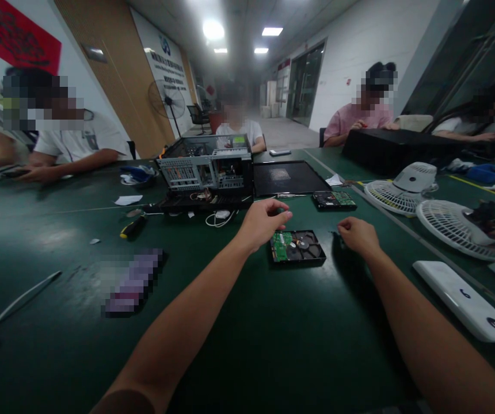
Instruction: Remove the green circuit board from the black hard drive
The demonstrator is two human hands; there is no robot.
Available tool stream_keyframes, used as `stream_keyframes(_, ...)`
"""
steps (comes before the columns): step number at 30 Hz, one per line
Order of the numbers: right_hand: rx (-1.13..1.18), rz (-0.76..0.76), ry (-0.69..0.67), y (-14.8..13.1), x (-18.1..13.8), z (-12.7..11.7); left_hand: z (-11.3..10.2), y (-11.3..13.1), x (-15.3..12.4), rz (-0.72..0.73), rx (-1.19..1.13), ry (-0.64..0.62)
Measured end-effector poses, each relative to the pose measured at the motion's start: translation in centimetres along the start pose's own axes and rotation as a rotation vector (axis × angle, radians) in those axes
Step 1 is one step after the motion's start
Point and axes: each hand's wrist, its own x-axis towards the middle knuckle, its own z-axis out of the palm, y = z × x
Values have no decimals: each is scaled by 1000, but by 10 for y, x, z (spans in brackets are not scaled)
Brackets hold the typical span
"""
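A hard drive (301, 247) with a green circuit board lies on the green table in front of me. My left hand (258, 225) hovers at its upper left corner, thumb and fingers curved but apart, with nothing visible between them. To the drive's right, my right hand (360, 236) is closed in a pinch just over the table. Whatever is in that pinch is too small and dark to make out. A second hard drive (334, 200) rests farther back, between and beyond my hands.
An opened computer case (206, 169) stands behind my left hand, beside a black panel (290, 177). A yellow-black screwdriver (133, 227) lies left. White fan parts (407, 187) and a white casing (463, 299) are on the right. Several people sit around the table.
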Motion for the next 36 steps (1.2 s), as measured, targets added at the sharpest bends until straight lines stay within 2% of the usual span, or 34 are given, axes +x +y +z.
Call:
stream_keyframes(12,-40,-55,-34,-9,-4,15,-3,3,0,4,-19,4)
stream_keyframes(23,-63,5,-83,-13,-5,7,1,5,-3,-10,-21,-39)
stream_keyframes(27,-25,-21,-29,-22,-8,0,0,6,-3,-9,-7,-66)
stream_keyframes(30,67,-146,32,-44,-22,-6,-2,6,-2,-10,7,-87)
stream_keyframes(32,240,-357,48,-65,-38,-9,-2,5,-2,-13,15,-94)
stream_keyframes(34,332,-588,-45,-86,-57,-11,-3,5,-2,-17,20,-96)
stream_keyframes(36,355,-749,-130,-102,-74,-11,-5,4,-1,-20,24,-97)
